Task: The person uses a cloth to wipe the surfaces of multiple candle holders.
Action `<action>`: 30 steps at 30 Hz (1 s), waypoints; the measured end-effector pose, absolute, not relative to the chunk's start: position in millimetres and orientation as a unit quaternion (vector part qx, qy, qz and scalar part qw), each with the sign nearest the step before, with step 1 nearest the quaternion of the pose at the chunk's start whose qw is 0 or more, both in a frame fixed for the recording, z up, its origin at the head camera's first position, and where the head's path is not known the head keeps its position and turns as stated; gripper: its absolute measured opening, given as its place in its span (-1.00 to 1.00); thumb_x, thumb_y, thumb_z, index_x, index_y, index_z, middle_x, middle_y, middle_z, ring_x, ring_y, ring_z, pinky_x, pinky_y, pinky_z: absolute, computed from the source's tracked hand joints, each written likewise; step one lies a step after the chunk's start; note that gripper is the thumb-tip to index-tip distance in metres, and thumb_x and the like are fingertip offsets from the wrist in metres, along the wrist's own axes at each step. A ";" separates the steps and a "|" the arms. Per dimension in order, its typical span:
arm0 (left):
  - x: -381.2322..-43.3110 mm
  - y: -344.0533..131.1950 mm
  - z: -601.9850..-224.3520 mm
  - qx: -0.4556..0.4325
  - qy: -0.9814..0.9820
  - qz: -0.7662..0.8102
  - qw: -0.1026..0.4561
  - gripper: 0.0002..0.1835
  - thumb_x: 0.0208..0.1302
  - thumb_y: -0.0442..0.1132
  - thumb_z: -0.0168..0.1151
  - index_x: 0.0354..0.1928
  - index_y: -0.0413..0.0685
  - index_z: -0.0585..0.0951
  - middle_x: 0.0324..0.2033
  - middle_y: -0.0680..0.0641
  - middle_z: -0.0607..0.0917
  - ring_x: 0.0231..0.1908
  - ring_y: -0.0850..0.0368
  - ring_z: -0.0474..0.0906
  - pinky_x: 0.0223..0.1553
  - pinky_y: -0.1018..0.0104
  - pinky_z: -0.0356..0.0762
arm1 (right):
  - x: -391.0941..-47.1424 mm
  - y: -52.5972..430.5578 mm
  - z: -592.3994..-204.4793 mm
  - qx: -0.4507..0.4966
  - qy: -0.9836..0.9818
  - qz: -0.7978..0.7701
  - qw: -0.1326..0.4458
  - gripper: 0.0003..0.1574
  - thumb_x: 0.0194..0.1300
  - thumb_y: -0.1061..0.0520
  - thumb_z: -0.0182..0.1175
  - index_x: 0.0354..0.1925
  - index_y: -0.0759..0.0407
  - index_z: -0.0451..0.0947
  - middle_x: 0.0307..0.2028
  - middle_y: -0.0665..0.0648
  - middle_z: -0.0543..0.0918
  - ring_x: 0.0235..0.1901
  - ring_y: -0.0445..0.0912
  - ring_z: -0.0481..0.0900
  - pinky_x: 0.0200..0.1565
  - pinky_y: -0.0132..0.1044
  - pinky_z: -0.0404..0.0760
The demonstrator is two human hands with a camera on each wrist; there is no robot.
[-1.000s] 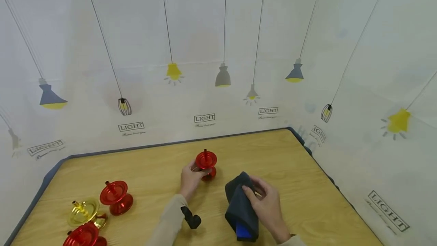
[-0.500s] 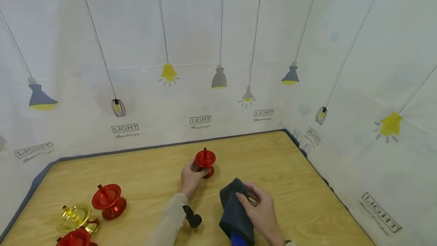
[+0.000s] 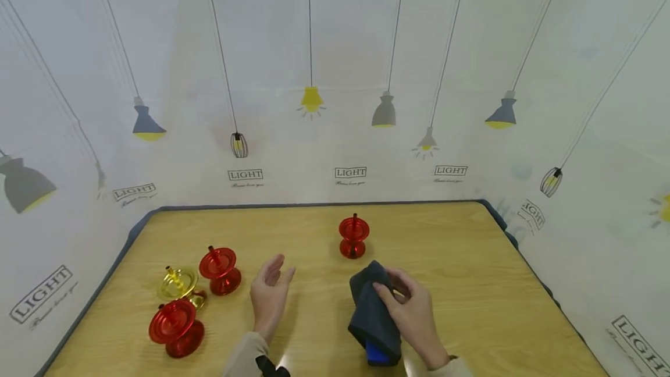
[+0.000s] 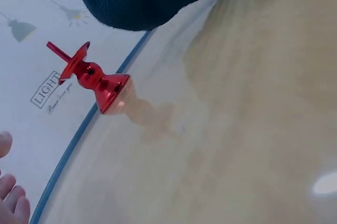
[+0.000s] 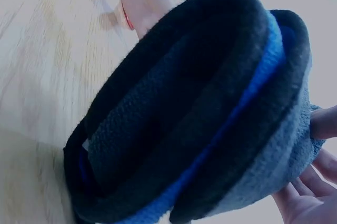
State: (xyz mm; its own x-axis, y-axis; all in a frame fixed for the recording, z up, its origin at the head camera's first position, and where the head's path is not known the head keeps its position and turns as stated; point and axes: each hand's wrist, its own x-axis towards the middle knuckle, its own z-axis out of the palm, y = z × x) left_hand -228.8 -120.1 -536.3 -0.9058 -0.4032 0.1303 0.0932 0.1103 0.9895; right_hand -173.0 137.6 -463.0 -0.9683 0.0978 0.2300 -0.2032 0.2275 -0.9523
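Observation:
A shiny red candle holder with a dish and a central spike stands upright toward the back of the table. My left hand is apart from it, to its left and nearer, with relaxed fingers and nothing held; a few of its fingers show at the left wrist view's edge. Between thumb and fingers, my right hand pinches a folded dark grey cloth with a blue inner side. The right wrist view is mostly filled by that cloth, which hides most of the hand.
On the left stand a red candle holder, a gold candle holder and a nearer red candle holder, close together. The wood-topped table has a blue edge strip; white sheets printed with lamps enclose it.
My left hand has let go of the red candle holder and drawn back to the left. The holder stands on the table. The right hand keeps the cloth; the head view has turned left.

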 end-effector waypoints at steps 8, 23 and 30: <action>-209.2 -134.1 -532.9 0.215 -0.696 -0.600 0.331 -0.37 0.16 -0.49 0.41 0.24 -0.43 0.36 0.18 -0.39 0.38 0.24 -0.32 0.35 0.34 -0.16 0.27 | -176.2 131.8 -461.8 0.036 -0.777 0.619 0.109 -0.67 0.22 0.31 0.42 -0.02 0.17 0.69 -0.12 0.17 0.77 -0.14 -0.16 0.75 -0.18 -0.34 0.72; -238.4 -174.3 -545.1 0.312 -0.678 -0.566 0.351 -0.12 0.22 -0.31 0.42 0.44 -0.44 0.14 0.33 -0.47 0.28 0.42 -0.40 0.11 0.51 -0.15 -0.03 | -167.6 128.5 -465.8 0.031 -0.765 0.636 0.102 -0.66 0.21 0.31 0.42 -0.02 0.23 0.68 -0.10 0.21 0.76 -0.14 -0.19 0.74 -0.18 -0.36 0.71; -244.8 -168.0 -547.0 0.271 -0.710 -0.562 0.328 -0.49 0.25 -0.39 0.35 0.20 -0.39 0.44 0.13 -0.44 0.57 0.21 -0.38 0.44 0.30 -0.19 0.29 | -170.1 127.7 -467.1 0.029 -0.765 0.637 0.092 -0.66 0.21 0.30 0.43 -0.02 0.22 0.69 -0.11 0.19 0.77 -0.15 -0.14 0.75 -0.19 -0.33 0.73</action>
